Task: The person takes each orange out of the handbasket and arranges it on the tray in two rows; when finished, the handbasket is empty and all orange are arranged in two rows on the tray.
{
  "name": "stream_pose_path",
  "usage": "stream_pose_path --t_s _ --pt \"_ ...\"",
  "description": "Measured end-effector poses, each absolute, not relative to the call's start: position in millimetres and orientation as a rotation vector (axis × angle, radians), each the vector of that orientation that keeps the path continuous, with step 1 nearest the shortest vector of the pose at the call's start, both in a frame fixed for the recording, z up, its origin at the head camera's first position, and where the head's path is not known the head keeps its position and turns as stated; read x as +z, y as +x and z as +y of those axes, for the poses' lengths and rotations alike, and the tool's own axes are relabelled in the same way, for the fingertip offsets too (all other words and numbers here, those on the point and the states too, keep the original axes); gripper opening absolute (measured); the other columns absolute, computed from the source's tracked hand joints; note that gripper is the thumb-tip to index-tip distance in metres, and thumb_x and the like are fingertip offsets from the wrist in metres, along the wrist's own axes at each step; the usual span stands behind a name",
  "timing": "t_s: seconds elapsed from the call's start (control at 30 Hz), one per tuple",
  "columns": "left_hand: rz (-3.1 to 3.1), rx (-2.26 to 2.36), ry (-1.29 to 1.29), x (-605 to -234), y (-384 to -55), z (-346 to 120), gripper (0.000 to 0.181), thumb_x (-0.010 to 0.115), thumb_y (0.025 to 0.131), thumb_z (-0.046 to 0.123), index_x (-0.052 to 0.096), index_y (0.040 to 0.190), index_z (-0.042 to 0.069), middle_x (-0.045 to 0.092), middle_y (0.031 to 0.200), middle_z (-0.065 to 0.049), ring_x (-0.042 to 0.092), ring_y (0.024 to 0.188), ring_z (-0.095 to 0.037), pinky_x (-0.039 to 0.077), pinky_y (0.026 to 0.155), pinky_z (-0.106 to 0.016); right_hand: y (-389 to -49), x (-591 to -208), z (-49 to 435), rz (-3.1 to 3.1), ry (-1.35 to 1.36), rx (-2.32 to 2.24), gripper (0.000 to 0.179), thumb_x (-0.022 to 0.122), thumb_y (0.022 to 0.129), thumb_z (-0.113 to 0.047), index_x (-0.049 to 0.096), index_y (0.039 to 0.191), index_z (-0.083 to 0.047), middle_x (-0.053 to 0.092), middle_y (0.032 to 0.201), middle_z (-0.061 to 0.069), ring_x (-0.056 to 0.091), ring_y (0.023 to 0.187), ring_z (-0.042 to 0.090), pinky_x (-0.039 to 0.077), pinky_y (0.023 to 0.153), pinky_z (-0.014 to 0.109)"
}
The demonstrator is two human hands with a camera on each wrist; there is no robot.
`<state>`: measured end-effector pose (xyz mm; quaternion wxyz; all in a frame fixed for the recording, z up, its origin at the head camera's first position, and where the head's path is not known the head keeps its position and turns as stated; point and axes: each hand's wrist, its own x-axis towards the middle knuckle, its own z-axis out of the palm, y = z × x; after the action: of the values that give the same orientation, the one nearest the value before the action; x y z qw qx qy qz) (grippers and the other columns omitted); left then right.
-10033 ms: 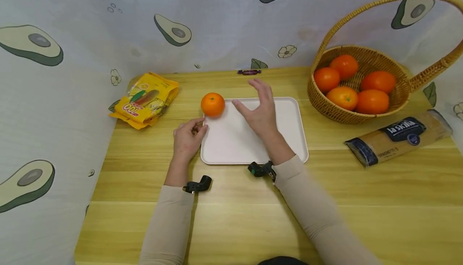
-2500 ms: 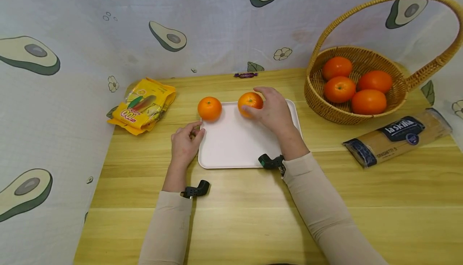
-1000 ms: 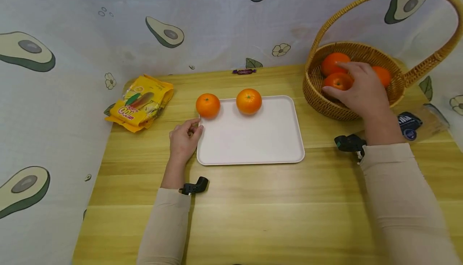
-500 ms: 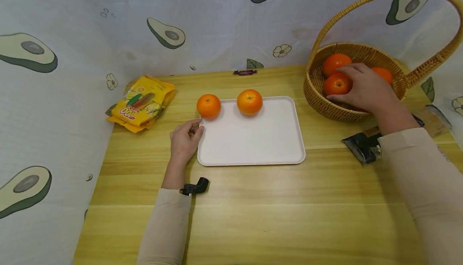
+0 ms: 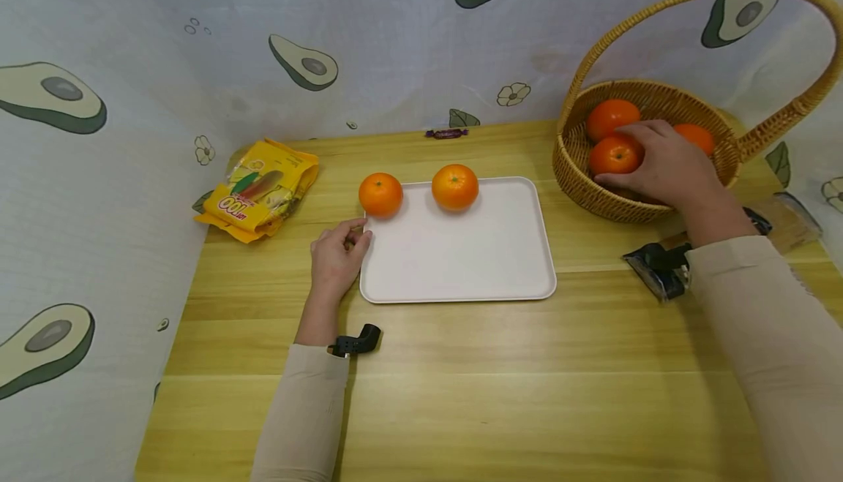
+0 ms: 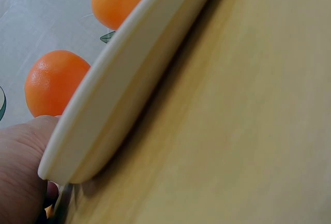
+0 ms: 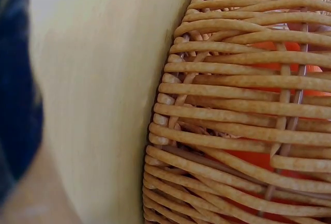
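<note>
Left hand (image 5: 334, 261) loosely bent against tray (image 5: 461, 262), right hand (image 5: 677, 166) curled round orange fruit (image 5: 615, 155) in basket (image 5: 596, 200)

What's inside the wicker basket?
Three orange fruits show in the wicker basket, one gripped by the right hand. From above, the hand hides what lies beneath; orange patches show through the basket's side, but their count is unclear.

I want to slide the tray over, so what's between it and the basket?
In the head view, only bare wooden tabletop lies between the white tray and the wicker basket.
</note>
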<state>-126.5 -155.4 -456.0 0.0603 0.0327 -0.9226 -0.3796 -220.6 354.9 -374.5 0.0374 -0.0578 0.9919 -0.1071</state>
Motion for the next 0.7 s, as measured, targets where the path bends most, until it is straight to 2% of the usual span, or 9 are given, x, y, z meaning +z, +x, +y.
stream_pose_path --t_s 0.37,0.7 --pt "-2.801 -1.136 0.111 -456.4 -125.8 -155.8 0.03 0.068 0.099 0.03 0.072 0.126 0.016 0.071 0.091 -0.008 0.052 0.084 -0.026 0.029 0.093 -0.042 -221.5 -377.6 354.8 3.038 -0.155 -0.308 0.103 0.072 0.082 -0.068 0.035 0.157 -0.009 0.034 0.153 0.032 0.041 0.128 0.056 0.037 0.098 0.075" --pt "-2.799 -1.155 0.114 -456.1 -126.5 -155.4 0.03 0.068 0.099 0.03 0.072 0.126 0.016 0.071 0.091 -0.007 0.05 0.083 -0.025 0.028 0.093 -0.042 -222.0 -377.5 354.2 3.029 -0.176 -0.31 0.097 0.073 0.085 -0.061 0.036 0.156 -0.007 0.037 0.15 0.034 0.041 0.128 0.055 0.036 0.101 0.075"
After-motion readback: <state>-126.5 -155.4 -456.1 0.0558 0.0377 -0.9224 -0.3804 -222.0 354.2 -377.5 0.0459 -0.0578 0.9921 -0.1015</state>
